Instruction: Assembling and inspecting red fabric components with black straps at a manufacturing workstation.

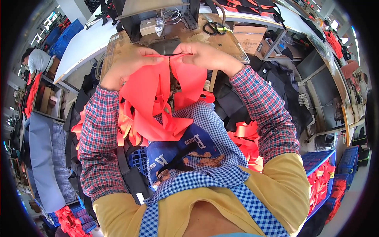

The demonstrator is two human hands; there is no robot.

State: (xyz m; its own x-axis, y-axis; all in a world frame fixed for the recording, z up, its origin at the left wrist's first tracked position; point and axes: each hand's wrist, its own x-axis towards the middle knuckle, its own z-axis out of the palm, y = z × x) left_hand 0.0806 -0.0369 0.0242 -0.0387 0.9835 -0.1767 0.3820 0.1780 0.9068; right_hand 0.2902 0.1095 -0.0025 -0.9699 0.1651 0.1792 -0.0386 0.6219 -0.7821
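Note:
My left hand (130,65) and my right hand (209,57) are raised at the near side of a worn wooden worktable. Between them they pinch the upper edge of a bright red-orange fabric strip (152,93), with a narrow black piece at the edge between my fingers. The fabric hangs down in folds over my lap, partly over a blue checked apron (213,126). Just beyond my fingers stands a grey machine (189,14) with a metal fitting and loose wires. Some of my fingertips are hidden by the fabric.
Black-handled scissors (215,28) lie on the worktable (114,51). More red-orange strips (248,138) and dark fabric (276,83) are heaped at my right. Blue crates (333,158) hold red strips at the far right. A person (38,61) works at the far left.

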